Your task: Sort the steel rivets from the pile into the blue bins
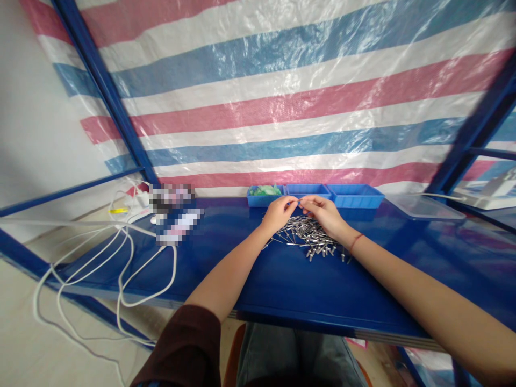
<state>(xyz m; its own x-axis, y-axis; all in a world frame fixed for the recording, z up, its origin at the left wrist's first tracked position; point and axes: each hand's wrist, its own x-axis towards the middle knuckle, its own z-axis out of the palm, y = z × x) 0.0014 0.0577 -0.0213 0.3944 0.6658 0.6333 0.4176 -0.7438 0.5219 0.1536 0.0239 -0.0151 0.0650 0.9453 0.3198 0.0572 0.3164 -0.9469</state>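
Observation:
A loose pile of silvery blind rivets (308, 232) with thin shanks lies on the blue table (282, 279). Above the far side of the pile, my left hand (281, 209) and my right hand (322, 214) meet at the fingertips. Thumb and forefinger are pinched on both hands. Something small and dark shows between the fingertips, too tiny to name. Just behind the hands stand three blue bins: the left bin (258, 200) holds pale green material, while the middle bin (308, 190) is partly covered by my fingers. The right bin (355, 200) sits beside them.
White cables (129, 269) and a power strip (177, 228) occupy the table's left end. A clear plastic lid (425, 207) lies at the right. Blue metal posts (108, 91) frame a striped plastic sheet (274, 102) behind the table.

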